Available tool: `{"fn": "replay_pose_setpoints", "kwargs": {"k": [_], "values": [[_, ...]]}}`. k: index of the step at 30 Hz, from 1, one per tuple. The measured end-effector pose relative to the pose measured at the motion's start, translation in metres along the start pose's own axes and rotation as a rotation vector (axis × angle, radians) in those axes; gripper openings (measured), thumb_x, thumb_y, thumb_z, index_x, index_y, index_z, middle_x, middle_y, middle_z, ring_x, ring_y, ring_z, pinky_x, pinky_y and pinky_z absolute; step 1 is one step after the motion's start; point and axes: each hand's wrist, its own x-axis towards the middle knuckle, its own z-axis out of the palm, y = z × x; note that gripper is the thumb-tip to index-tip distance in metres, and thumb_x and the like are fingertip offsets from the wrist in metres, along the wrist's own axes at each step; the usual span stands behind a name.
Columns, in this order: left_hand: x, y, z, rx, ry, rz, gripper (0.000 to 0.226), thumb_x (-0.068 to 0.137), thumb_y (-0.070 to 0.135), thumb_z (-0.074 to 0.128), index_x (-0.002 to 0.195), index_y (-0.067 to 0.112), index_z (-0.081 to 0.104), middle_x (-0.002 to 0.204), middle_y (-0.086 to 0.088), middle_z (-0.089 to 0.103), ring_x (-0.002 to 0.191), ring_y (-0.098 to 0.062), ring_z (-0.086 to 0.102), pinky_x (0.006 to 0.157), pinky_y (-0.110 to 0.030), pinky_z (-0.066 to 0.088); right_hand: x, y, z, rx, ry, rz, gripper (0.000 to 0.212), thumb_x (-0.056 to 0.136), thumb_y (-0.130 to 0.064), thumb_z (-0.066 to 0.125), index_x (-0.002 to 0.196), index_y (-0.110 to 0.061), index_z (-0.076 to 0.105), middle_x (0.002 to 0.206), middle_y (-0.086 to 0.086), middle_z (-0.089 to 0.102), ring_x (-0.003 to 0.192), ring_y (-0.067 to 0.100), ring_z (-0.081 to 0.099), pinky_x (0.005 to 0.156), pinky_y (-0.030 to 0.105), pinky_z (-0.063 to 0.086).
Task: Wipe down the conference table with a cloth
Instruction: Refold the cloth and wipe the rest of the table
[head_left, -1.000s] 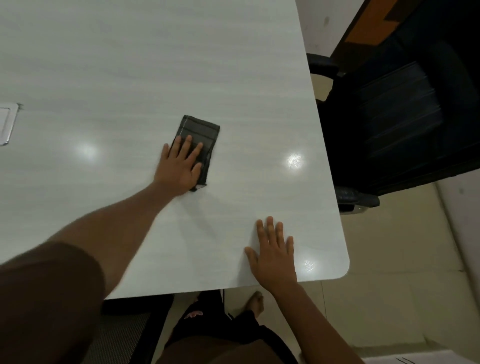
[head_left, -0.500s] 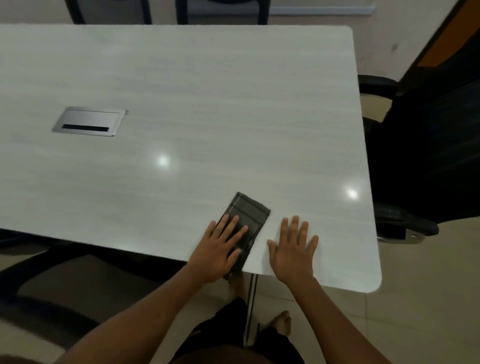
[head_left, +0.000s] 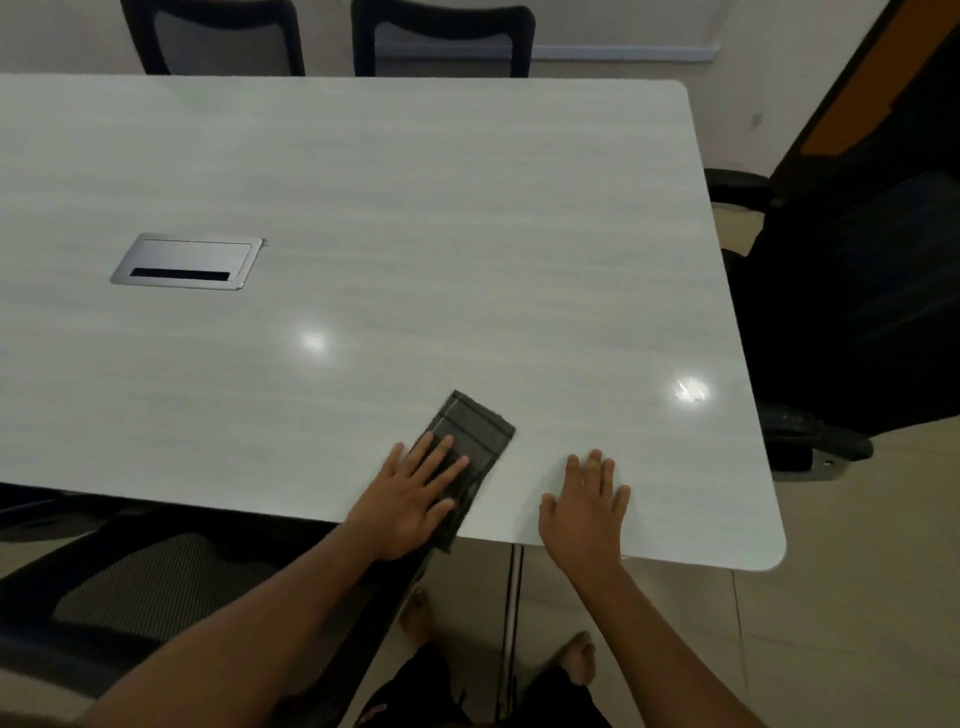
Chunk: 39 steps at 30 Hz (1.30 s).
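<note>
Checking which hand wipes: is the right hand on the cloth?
No, the right hand lies flat on bare table; the left hand presses the cloth.

No readable text, labels or numbers anywhere.

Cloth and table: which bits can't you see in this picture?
Head view:
cloth: its near part is hidden under the left hand.
table: its left end is cut off by the picture's edge.
metal hatch: its slot is too dark to see inside.
far chairs: tops cut off by the top edge.
</note>
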Motion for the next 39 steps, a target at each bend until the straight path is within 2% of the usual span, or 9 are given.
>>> {"fn": "replay_pose_setpoints", "kwargs": {"k": [3,6,12,17,19,23,27,33,39], "values": [[-0.004,-0.039,0.001,-0.072,0.020,-0.223,0.061,0.099,0.055,0.016,0.155,0.030,0.014,0.163,-0.005,0.013,0.151,-0.030,0.012,0.114,-0.063,0.023,0.000,-0.033,0.011,0.055,0.056,0.085,0.070,0.101,-0.040,0.039,0.156,-0.007,0.011,0.164,0.021,-0.002,0.152,0.035,-0.007,0.122,0.056,-0.001],[0.025,-0.027,-0.001,-0.211,0.054,-0.493,0.067,0.096,0.055,0.008,0.156,0.027,0.010,0.165,-0.008,0.005,0.151,-0.032,0.001,0.117,-0.058,0.005,0.008,-0.065,0.026,0.149,0.143,0.211,0.081,0.099,-0.050,0.041,0.155,-0.002,0.009,0.162,0.026,-0.004,0.151,0.038,-0.010,0.120,0.055,-0.007],[0.020,-0.100,0.001,-0.012,0.057,0.153,0.059,0.100,0.053,0.019,0.155,0.031,0.019,0.164,-0.004,0.012,0.152,-0.027,0.006,0.117,-0.057,0.018,0.027,-0.093,0.049,0.214,0.386,0.405,0.081,0.096,-0.057,0.037,0.153,-0.002,0.023,0.161,0.026,0.011,0.152,0.036,0.003,0.122,0.056,0.001],[0.045,-0.129,-0.005,-0.185,0.123,-0.381,0.062,0.099,0.052,0.020,0.156,0.029,0.018,0.165,-0.005,0.010,0.152,-0.030,0.005,0.119,-0.056,0.009,0.033,-0.098,0.060,0.118,0.530,0.474,0.076,0.093,-0.053,0.042,0.148,-0.002,0.033,0.158,0.026,0.025,0.150,0.036,0.015,0.122,0.055,0.010],[0.054,-0.131,-0.010,-0.162,0.116,-0.299,0.062,0.099,0.050,0.021,0.156,0.028,0.019,0.164,-0.006,0.011,0.151,-0.032,0.006,0.120,-0.054,0.010,0.034,-0.099,0.061,0.085,0.556,0.486,0.074,0.093,-0.052,0.044,0.148,-0.002,0.034,0.157,0.025,0.027,0.150,0.036,0.017,0.121,0.055,0.012],[0.075,-0.187,-0.015,-0.041,0.081,0.107,0.060,0.098,0.048,0.028,0.153,0.025,0.030,0.162,-0.010,0.021,0.149,-0.035,0.018,0.114,-0.059,0.021,0.038,-0.098,0.064,0.055,0.585,0.504,0.074,0.093,-0.051,0.046,0.147,-0.003,0.035,0.157,0.024,0.028,0.150,0.035,0.019,0.121,0.055,0.014],[0.120,-0.212,-0.028,-0.119,0.103,-0.259,0.061,0.099,0.049,0.025,0.156,0.026,0.023,0.164,-0.009,0.016,0.150,-0.034,0.011,0.116,-0.060,0.014,0.040,-0.098,0.066,0.032,0.608,0.501,0.073,0.092,-0.050,0.048,0.146,-0.002,0.037,0.157,0.024,0.029,0.150,0.036,0.019,0.121,0.055,0.014],[0.198,-0.148,-0.045,-0.337,0.099,-0.810,0.060,0.103,0.045,0.024,0.158,0.024,0.010,0.165,-0.011,-0.001,0.151,-0.034,-0.005,0.120,-0.056,0.002,0.042,-0.096,0.069,0.033,0.611,0.497,0.074,0.091,-0.051,0.046,0.146,-0.002,0.037,0.156,0.025,0.029,0.150,0.037,0.019,0.120,0.056,0.015],[0.127,-0.088,-0.022,-0.210,0.098,-0.406,0.062,0.099,0.051,0.017,0.157,0.027,0.017,0.165,-0.009,0.009,0.152,-0.032,0.003,0.120,-0.053,0.011,0.039,-0.095,0.064,0.086,0.569,0.492,0.074,0.093,-0.051,0.044,0.146,-0.001,0.038,0.157,0.026,0.028,0.150,0.038,0.018,0.121,0.056,0.013]]}}
